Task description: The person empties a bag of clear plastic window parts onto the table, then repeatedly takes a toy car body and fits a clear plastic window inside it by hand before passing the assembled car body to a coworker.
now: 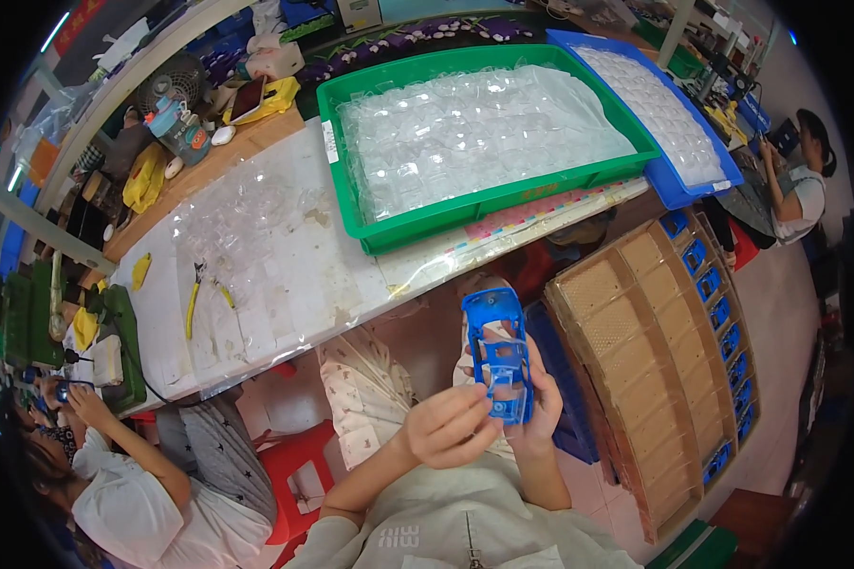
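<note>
Nearest the camera in the head view, at the bottom centre, a pale shirt (446, 507) is noted. Just above it, right of centre, a blue car-shaped shell (480, 313) is held clear of the table. Its right side is gripped by the right hand (539, 410). The left hand (454, 429) is curled, its fingertips brought to the shell's lower left; whether a part is pinched there cannot be told. Clear plastic is seen at the shell's lower half.

At right, brown compartmented trays (626, 302) are stacked, with blue shells (729, 341) lying along the right-hand column. At upper centre, a green tray (503, 196) is filled with clear parts (446, 133) and placed on a white table (337, 284). Yellow-handled cutters (192, 311) are laid left of centre. Co-workers are seen seated at lower left (133, 503) and upper right (805, 194).
</note>
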{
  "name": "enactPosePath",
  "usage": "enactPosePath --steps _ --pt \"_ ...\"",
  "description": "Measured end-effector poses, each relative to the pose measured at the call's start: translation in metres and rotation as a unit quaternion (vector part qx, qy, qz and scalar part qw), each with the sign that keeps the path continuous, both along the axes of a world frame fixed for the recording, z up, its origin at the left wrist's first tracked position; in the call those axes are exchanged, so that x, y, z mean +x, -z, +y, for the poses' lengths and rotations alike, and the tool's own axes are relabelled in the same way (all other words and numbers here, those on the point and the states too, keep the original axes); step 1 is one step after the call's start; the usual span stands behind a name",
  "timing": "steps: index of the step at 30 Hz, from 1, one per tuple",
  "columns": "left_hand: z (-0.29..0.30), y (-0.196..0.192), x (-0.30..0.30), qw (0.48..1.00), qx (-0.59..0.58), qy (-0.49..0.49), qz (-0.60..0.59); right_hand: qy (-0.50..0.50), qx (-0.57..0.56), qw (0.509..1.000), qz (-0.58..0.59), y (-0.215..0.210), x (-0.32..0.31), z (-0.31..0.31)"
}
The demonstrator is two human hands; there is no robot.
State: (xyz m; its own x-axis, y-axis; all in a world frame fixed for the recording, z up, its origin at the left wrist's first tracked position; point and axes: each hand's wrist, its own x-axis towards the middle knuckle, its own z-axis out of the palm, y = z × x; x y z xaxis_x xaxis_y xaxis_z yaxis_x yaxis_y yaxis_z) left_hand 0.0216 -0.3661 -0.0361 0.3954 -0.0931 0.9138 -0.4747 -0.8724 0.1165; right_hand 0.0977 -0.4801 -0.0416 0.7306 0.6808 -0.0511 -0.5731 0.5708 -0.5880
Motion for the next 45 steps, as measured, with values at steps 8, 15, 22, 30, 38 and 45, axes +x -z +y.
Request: enactPosePath --steps 8,15,22,30,38,45 --pt "-0.005 -0.015 -0.005 0.994 0.035 0.053 0.086 0.081 0.002 0.994 -0.078 -0.002 0.002 0.007" --pt "-0.001 -0.013 -0.005 0.992 0.052 0.045 0.105 0.074 0.011 0.992 -0.104 -0.002 0.001 0.01" --pt "-0.006 -0.01 -0.005 0.987 -0.038 0.043 0.148 0.078 0.021 0.992 -0.099 -0.001 -0.001 0.013" --pt "0.004 -0.01 -0.007 0.989 -0.041 0.049 0.131 0.071 0.011 0.992 -0.103 -0.001 -0.004 0.016" --pt "0.01 -0.006 -0.007 0.992 -0.022 0.038 0.119 0.067 0.001 0.994 -0.087 -0.001 -0.006 0.018" --pt "0.01 -0.007 -0.006 0.995 -0.009 0.007 0.102 0.058 -0.03 0.992 -0.112 0.005 -0.008 0.017"
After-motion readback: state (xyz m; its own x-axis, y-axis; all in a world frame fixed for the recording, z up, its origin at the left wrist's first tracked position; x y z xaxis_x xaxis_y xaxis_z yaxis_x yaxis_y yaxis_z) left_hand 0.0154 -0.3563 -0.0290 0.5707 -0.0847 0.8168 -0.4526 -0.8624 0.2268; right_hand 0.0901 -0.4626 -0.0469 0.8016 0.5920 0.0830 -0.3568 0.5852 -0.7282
